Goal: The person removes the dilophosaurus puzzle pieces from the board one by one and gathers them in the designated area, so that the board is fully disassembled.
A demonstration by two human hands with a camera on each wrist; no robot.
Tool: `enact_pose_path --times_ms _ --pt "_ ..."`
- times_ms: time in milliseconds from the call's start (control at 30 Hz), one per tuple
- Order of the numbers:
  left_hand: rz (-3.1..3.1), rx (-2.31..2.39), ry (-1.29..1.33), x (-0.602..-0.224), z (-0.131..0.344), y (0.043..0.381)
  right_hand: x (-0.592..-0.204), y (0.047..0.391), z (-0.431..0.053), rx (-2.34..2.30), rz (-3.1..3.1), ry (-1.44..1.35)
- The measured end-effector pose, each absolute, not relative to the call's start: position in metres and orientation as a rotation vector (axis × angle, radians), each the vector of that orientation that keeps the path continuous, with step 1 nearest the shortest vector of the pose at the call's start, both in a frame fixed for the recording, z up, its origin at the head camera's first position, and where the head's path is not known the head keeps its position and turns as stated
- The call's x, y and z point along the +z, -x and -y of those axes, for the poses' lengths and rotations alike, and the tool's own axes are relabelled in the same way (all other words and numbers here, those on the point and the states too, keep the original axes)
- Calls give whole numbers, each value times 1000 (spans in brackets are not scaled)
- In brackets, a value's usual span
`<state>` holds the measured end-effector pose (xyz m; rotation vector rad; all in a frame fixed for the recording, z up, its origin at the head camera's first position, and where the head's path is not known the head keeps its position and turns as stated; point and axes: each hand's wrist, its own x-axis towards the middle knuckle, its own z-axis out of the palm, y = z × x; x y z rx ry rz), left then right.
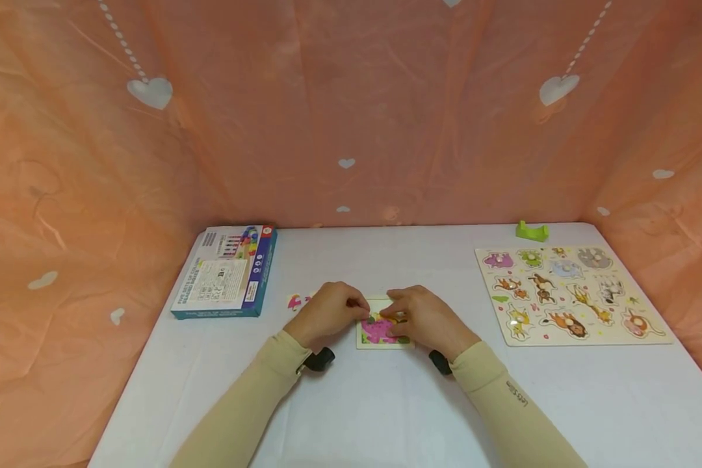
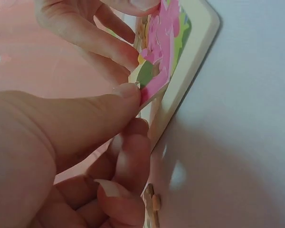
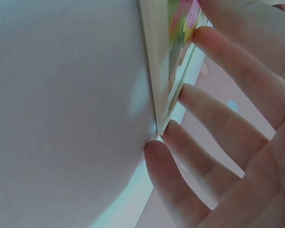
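A small jigsaw board (image 1: pixel 385 347) with a pale frame and a pink and green picture lies between the hands. My left hand (image 1: pixel 331 313) pinches a pink and green puzzle piece (image 2: pixel 155 89) between thumb and forefinger. In the left wrist view that piece tilts up over the board's edge. My right hand (image 1: pixel 431 316) spreads its fingers over the board's right side, and its fingertips (image 3: pixel 187 90) touch the board's far edge. Loose pink and white puzzle pieces (image 1: pixel 295 301) lie beside the left hand, partly hidden by it.
A blue and white boxed set (image 1: pixel 225 276) lies at the table's back left. On the right is an animal peg puzzle (image 1: pixel 567 296), with a bright green plastic holder (image 1: pixel 531 232) behind it. An orange curtain (image 1: pixel 386 130) encloses the white table (image 1: pixel 380 416).
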<state>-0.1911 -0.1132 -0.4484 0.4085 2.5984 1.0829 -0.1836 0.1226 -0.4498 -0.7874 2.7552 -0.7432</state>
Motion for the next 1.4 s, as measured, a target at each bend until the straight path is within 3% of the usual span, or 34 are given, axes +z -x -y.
enact_pose_path --times_ms 600,1067,1400 --pt "-2563 1129 -328 -438 132 194 -445 185 -117 -763 -2732 731" --pt "-2727 961 -289 -438 228 176 -447 182 -120 -780 -2719 664" --pt "-2694 984 -234 -438 241 166 -447 180 -120 -772 -2721 677"
